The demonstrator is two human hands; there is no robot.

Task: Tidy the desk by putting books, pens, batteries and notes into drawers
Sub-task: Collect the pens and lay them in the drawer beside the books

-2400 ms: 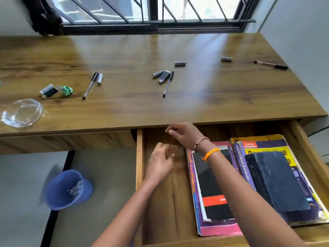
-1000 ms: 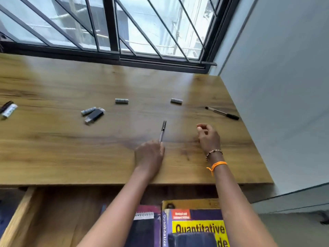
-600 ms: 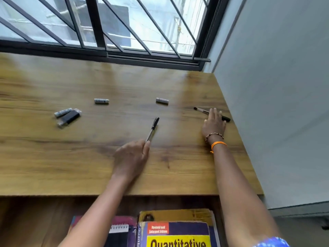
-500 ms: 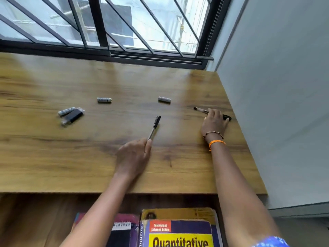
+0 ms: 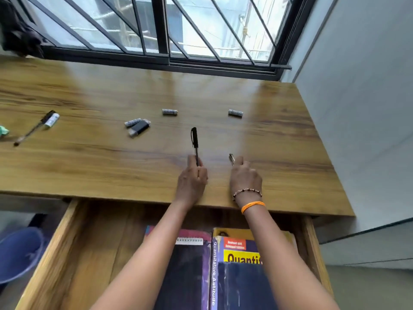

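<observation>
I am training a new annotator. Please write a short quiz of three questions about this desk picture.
1. True or false: the drawer under the desk is open.
2. What does the left hand hold? A) battery B) black-capped pen C) book
3. Name what the right hand grips.

Key: 1 true. 2 B. 3 a pen, only its tip shows.

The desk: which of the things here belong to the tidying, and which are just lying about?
Part of the job: pen in left hand; pen in right hand; third pen; batteries; books; open drawer.
Just lying about: blue bin; dark cloth; green scrap.
</observation>
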